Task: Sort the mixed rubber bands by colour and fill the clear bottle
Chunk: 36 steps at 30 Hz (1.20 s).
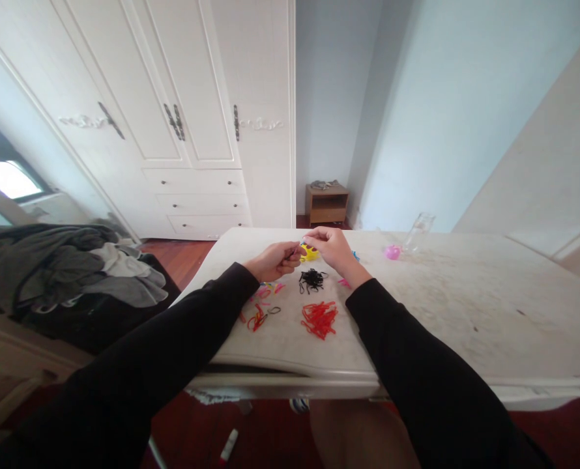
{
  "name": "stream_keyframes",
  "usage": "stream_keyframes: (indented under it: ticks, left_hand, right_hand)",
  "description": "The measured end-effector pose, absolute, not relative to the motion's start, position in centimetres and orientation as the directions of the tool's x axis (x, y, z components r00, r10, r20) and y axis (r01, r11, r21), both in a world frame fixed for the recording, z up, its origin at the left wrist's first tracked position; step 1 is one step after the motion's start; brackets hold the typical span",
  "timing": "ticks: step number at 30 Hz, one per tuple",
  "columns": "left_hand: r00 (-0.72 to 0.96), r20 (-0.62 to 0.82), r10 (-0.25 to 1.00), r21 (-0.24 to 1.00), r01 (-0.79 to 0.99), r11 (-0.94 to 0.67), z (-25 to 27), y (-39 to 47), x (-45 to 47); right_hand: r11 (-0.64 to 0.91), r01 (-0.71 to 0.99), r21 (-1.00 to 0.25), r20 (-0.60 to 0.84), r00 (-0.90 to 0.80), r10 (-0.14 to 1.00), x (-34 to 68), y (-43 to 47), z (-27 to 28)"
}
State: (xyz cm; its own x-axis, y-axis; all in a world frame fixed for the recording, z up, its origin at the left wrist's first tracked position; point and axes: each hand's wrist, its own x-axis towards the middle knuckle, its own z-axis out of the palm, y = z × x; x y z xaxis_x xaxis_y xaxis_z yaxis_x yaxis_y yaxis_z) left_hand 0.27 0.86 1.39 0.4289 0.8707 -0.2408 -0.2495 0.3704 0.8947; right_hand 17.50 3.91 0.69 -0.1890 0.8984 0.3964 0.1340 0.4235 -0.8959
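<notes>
My left hand [281, 259] is closed, fingers curled over the table, and my right hand [333, 247] pinches close beside it. Whatever lies between the fingertips is too small to make out. Just behind the fingers is a pile of yellow rubber bands [310, 253]. Below the hands lie black rubber bands [312, 280] and, nearer the front edge, red rubber bands [319, 319]. Mixed coloured rubber bands [258, 317] are scattered under my left forearm. Pink bands [344, 283] and blue bands [356, 256] are partly covered by my right hand and wrist.
A clear glass jar [420, 233] stands at the back of the white table [446, 312], with a bright pink object [393, 252] beside it. Clothes [75, 273] are heaped at the left. Beyond the table are a white wardrobe [197, 150] and a small wooden cabinet [327, 203].
</notes>
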Motion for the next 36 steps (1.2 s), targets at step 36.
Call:
stream_keyframes:
  ticks: [36]
  left_hand:
    - [0.279, 0.182, 0.943, 0.586, 0.739, -0.332, -0.3, 2.4, -1.0]
  right_hand:
    - [0.132, 0.857, -0.499, 0.382, 0.08, 0.921, 26.2, 4.9, 2.1]
